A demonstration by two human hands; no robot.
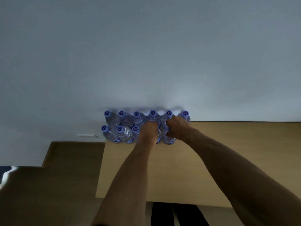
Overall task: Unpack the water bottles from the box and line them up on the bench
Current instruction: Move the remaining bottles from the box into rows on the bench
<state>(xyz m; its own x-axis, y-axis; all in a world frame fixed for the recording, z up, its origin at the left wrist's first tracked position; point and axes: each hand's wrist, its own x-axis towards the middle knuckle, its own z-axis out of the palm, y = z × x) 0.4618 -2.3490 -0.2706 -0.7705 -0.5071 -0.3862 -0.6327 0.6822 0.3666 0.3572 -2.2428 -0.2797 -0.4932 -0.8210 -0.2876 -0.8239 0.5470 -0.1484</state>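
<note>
The pale wall [146,54] fills most of the view. Below it runs the tan surface [236,144], w/ a darker brown stepped part [68,160] on the left. No box is in view, so how many bottles are left to unpack can't be told.

At the far edge of the surface, against the wall, stands the group of water bottles [112,119], clear w/ blue caps, upright, packed touching in two rows. Back row: approx. six caps visible. Front row: three caps visible at the left, the rest hidden behind the hands, so the exact count is unclear.

Both forearms reach in from the bottom of the view to the right half of the group. The left hand [149,132] curls round a bottle in the front row, just below the fourth back-row cap [152,113]. The right hand [178,129] curls round a neighbouring bottle [169,139] next to it, near the two rightmost back-row caps. The hands are just beside each other, each clamped on its own bottle.

Judgement: task is well along. Most of two rows already stand lined up; these two bottles look to be the current pair going into the front row. One slot at the front right prob. remains.
</note>
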